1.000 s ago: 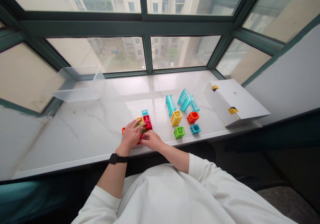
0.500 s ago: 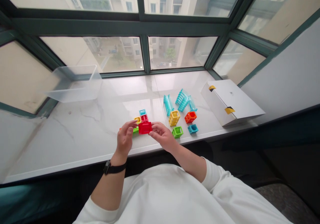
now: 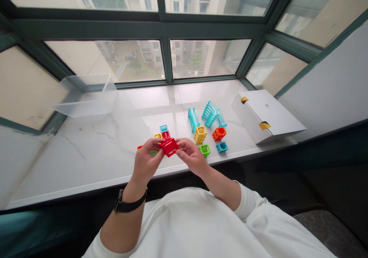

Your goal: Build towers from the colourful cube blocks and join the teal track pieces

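A red plastic block (image 3: 170,147) is held up between both hands, tilted, above the front part of the sill. My left hand (image 3: 147,158) pinches its left side, and a black watch sits on that wrist. My right hand (image 3: 193,156) grips its right edge between thumb and fingers. Just behind the held block lie a pinkish-red block (image 3: 165,134), a light blue block (image 3: 163,128) and a yellow block (image 3: 157,135). A green piece (image 3: 153,153) and an orange piece (image 3: 139,147) are mostly hidden by my left hand.
Right of my hands stand a yellow block (image 3: 200,135), a green block (image 3: 205,150), an orange block (image 3: 219,134) and a blue block (image 3: 222,147). Behind them lie clear teal track pieces (image 3: 209,113). A white box (image 3: 268,116) sits right, a clear bin (image 3: 86,108) left, on the marble sill (image 3: 94,154).
My left hand has closed onto the red block, where its fingers were apart beside it before. The block has turned and tilted, shifting slightly right.
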`<state>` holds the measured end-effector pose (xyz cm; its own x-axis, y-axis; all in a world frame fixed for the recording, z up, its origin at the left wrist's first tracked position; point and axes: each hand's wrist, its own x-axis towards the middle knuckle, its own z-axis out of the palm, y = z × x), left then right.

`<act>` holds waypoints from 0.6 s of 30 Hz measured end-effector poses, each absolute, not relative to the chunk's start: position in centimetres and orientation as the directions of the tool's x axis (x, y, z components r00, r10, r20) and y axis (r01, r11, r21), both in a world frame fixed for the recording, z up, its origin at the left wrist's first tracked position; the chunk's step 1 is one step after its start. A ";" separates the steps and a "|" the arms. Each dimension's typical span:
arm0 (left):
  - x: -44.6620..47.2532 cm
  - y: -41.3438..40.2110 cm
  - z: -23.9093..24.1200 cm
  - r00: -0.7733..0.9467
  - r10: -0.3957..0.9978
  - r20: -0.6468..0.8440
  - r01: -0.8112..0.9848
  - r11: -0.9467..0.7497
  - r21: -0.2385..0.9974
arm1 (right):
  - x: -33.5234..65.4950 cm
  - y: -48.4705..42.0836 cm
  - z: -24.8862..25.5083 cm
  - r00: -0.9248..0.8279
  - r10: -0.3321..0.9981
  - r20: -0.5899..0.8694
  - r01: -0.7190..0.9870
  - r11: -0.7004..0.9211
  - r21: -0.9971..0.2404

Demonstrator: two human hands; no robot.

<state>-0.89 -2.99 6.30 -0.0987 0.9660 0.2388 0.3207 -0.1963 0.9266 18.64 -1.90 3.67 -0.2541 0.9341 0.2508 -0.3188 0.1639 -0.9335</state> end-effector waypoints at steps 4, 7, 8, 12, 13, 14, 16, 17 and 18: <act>-0.8 -3.3 6.4 -0.159 0.942 0.296 0.453 -0.197 0.869 | 18.6 -2.2 4.2 -0.262 0.928 0.265 -0.304 0.181 -0.935; -0.7 -3.5 6.3 -0.176 0.922 0.345 0.507 -0.216 0.834 | 18.4 -2.5 4.6 -0.261 0.933 0.248 -0.302 0.165 -0.939; -0.6 -3.5 6.2 -0.181 0.915 0.361 0.517 -0.224 0.826 | 18.3 -2.6 4.7 -0.259 0.935 0.243 -0.305 0.159 -0.939; 0.0 -3.8 6.1 -0.190 0.882 0.431 0.547 -0.269 0.792 | 18.2 -2.9 5.3 -0.288 0.935 0.209 -0.333 0.107 -0.937; 0.1 -3.9 6.1 -0.183 0.876 0.446 0.548 -0.286 0.786 | 18.3 -3.0 5.5 -0.300 0.931 0.206 -0.330 0.101 -0.938; 0.3 -3.9 6.0 -0.169 0.875 0.453 0.542 -0.301 0.785 | 18.4 -3.0 5.7 -0.305 0.930 0.207 -0.323 0.104 -0.941; 0.4 -4.0 5.8 -0.126 0.887 0.445 0.509 -0.327 0.796 | 18.8 -3.0 6.0 -0.289 0.933 0.217 -0.302 0.126 -0.945; 0.3 -4.0 5.5 -0.101 0.896 0.432 0.487 -0.335 0.807 | 19.1 -2.9 6.1 -0.267 0.937 0.224 -0.299 0.140 -0.944; 0.2 -3.9 5.2 -0.079 0.905 0.417 0.464 -0.337 0.819 | 19.4 -2.8 6.3 -0.240 0.943 0.232 -0.301 0.154 -0.941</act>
<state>0.20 -3.90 5.24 -0.0795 0.9052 0.4174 0.4635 -0.3372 0.8194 19.43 -2.85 6.27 -0.2405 0.9426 0.2315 -0.3011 0.1543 -0.9410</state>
